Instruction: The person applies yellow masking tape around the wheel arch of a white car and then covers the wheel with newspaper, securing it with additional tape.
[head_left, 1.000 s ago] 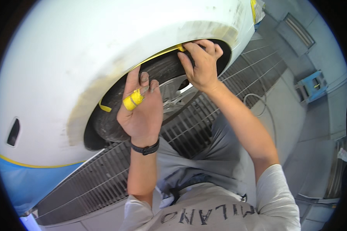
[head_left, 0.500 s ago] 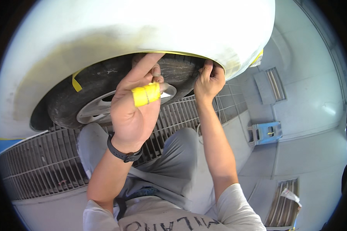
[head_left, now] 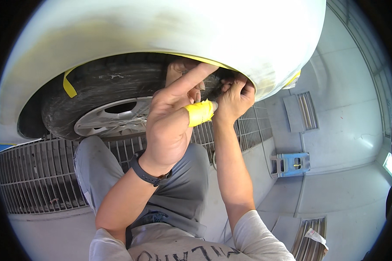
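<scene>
A strip of yellow masking tape (head_left: 195,58) runs along the lip of a car's wheel arch, above the tyre (head_left: 117,78). My left hand (head_left: 167,124) reaches up under this lip, its index finger stretched out against the taped edge and the other fingers partly bent. Yellow tape is wrapped round its thumb (head_left: 200,113), which points to the right. At the right end of the strip, my right hand (head_left: 234,101) is closed in a pinch at the lip, on the tape; its fingertips are partly hidden. A loose tape tail (head_left: 69,87) hangs from the arch at the left.
The pale, patchily sanded car panel (head_left: 117,30) curves overhead. Below the wheel's silver rim (head_left: 113,115) lies a metal floor grating (head_left: 35,178). My bent knees are under my arms. A blue step stool (head_left: 294,164) and wall vents (head_left: 307,111) are off to the right.
My left hand has moved right along the arch lip, closer to my right hand. The right hand keeps its pinch at the edge. The view has shifted slightly.
</scene>
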`<state>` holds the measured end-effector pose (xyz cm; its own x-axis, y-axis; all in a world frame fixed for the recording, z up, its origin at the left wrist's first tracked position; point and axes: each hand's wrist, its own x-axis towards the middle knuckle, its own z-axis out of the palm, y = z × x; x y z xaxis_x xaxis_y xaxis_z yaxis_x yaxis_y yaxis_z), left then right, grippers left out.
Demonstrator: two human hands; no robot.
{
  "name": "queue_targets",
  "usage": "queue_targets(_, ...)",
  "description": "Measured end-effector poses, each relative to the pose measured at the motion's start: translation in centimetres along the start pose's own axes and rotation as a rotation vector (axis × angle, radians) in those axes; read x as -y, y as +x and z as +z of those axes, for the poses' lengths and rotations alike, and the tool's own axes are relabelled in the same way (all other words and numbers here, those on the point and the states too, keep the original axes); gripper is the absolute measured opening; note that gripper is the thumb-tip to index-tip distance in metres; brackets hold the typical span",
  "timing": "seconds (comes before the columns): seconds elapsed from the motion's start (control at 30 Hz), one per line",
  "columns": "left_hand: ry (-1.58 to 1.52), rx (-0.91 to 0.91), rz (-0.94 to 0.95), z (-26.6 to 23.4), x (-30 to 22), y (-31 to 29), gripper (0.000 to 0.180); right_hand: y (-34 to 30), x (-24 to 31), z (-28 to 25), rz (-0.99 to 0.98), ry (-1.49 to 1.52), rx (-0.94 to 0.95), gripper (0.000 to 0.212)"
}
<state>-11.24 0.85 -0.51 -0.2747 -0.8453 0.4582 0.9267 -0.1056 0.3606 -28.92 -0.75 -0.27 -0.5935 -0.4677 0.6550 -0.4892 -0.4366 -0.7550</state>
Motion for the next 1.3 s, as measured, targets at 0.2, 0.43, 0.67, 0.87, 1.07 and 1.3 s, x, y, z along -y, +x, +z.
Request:
queue_targets(0.2,0.164,0.06,0.039,0.2,1.8,0.8,0.065,0.6,-2.1,-0.8,-0.164,-0.083,0.015,0.017)
queue_targets(0.43,0.153,-0.026,0.084,0.6,3.1,0.9,0.063,2.1,-5.2,-4.3,-0.262,-0.439,0.059,0.018)
queue_targets(0.67,0.15,0.039,0.068,1.2,4.2,1.2,0.065,1.1,-4.7,-3.8,0.007,-0.22,-0.071,0.03)
queue_targets(0.87,0.278,0.039,0.013,2.1,5.1,1.2,0.067,0.8,-3.5,-2.9,0.141,-0.128,-0.136,0.032)
queue_targets(1.07,0.296,0.012,0.062,2.1,6.3,1.8,0.056,0.3,-4.4,-4.1,0.03,-0.172,-0.095,0.029)
queue_targets(1.3,0.314,0.012,0.08,2.1,7.4,2.1,0.053,0.6,-5.6,-5.0,0.0,-0.227,-0.068,0.026)
